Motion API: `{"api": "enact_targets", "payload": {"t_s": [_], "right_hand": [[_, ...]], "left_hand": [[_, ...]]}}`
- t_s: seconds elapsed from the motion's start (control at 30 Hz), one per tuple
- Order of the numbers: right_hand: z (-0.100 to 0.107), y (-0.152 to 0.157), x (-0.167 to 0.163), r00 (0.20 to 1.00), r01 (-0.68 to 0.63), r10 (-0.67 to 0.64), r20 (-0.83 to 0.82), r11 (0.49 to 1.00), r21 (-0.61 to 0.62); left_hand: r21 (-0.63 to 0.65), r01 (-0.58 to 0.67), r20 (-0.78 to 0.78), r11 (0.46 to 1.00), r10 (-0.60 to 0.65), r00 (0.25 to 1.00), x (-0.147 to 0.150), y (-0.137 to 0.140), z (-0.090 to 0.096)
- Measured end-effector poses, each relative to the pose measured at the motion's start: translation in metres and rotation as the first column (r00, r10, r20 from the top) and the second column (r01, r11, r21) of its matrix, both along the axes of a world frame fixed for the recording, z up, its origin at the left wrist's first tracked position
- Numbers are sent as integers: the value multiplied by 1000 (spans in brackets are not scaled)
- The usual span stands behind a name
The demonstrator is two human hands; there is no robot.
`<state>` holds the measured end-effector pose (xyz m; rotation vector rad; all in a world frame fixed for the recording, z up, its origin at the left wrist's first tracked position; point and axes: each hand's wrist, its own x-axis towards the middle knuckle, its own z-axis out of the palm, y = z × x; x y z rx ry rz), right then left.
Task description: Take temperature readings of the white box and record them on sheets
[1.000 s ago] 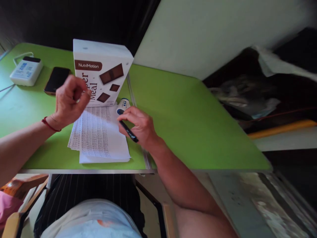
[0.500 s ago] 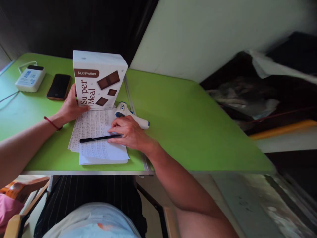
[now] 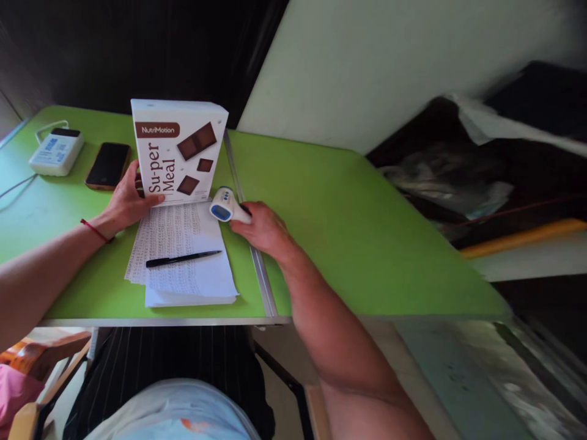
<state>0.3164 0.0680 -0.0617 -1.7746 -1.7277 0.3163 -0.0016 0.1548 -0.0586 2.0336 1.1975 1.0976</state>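
My left hand (image 3: 131, 198) grips the lower left side of a white box (image 3: 195, 180) printed "NutriMotion Su-per Meal", the thumb on its front and the fingers behind. The box stands upright at the far edge of the paper sheets (image 3: 213, 284). My right hand (image 3: 261, 226) is wrapped round the handle of a white and blue infrared thermometer (image 3: 224, 205), whose small screen faces me. Part of the handle is hidden by my fingers. On the sheets, covered in small handwriting, lies a black pen (image 3: 183, 259), touched by neither hand.
Left of the box a smartphone (image 3: 108, 165) lies on the green table (image 3: 348, 244). Farther left sits a white device (image 3: 57, 153) with a cable. A metal seam (image 3: 261, 275) crosses the tabletop. Dark clutter and plastic bags (image 3: 444, 183) are beyond the right edge.
My right hand has left the pen and sheets, moved up and right, and taken hold of the thermometer, which has turned. The left hand still holds the box.
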Motion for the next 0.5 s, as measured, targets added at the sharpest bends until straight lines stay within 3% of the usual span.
{"api": "enact_targets", "payload": {"t_s": [0.1, 0.2, 0.27, 0.37, 0.5], "right_hand": [[11, -3, -10, 952, 12, 50, -303, 980, 200], [18, -10, -23, 802, -63, 224, -554, 954, 294], [19, -15, -33, 696, -147, 292, -656, 952, 268], [16, -20, -44, 562, -241, 289, -775, 953, 181], [11, -20, -54, 477, -308, 240, -845, 947, 95]], "left_hand": [[-36, 14, 60, 999, -12, 998, 1, -3, 3], [-22, 86, 75, 996, -84, 994, 2, -7, 11], [22, 146, 39, 989, -146, 988, 2, -11, 15], [40, 206, -10, 978, -205, 979, 4, -17, 20], [-22, 234, 9, 972, -234, 972, 9, -26, 25]]}}
